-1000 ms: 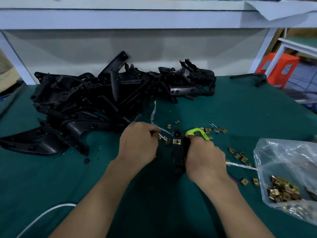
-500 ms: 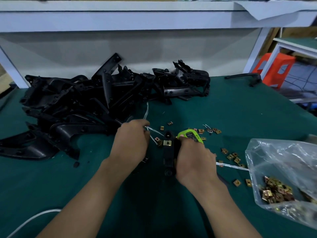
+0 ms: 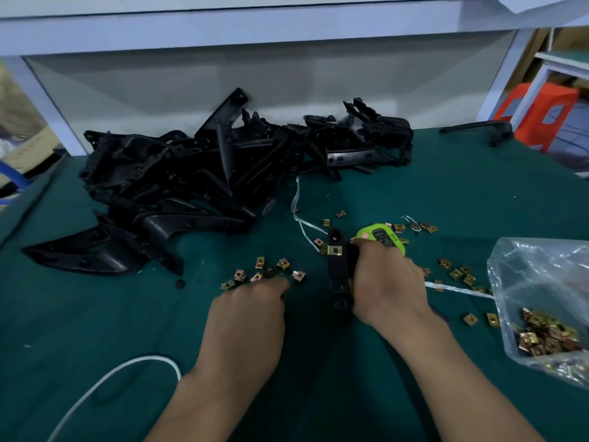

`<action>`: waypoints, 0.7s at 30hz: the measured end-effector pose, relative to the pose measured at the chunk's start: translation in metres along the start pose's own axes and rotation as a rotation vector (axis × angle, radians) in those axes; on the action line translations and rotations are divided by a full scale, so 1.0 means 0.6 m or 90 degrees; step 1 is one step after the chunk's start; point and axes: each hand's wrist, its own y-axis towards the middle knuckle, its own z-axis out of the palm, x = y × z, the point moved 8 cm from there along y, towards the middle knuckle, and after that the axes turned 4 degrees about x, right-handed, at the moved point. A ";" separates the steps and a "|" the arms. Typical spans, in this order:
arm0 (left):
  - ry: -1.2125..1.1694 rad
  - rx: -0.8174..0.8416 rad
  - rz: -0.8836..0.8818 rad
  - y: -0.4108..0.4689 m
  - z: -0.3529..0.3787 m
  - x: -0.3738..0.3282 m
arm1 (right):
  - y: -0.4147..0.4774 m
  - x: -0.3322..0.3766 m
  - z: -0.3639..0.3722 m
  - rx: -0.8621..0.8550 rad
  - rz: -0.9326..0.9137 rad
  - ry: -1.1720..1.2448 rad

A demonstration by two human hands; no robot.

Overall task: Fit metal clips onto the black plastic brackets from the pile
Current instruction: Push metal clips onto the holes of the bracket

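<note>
Head view: right hand (image 3: 387, 282) grips the seemingly stiff, light bracket (image 3: 337, 269) mid-shank, while left hand (image 3: 251, 309), grasp unclear, rests among tiny clips (image 3: 259, 273), probably best pinched edgewise.

The left hand (image 3: 248, 317) has left the top of the bracket (image 3: 338, 272), where it was working beside the fitted clip (image 3: 334, 249), and has drawn back toward the near edge of the desk (image 3: 95, 314). Its fingertips now sit at a small scatter of loose clips (image 3: 264, 272) that it covered before; whether it pinches one is unclear.
</note>
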 end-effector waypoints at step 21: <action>-0.318 0.123 -0.078 0.024 0.027 0.068 | 0.003 0.003 0.006 0.008 -0.012 -0.021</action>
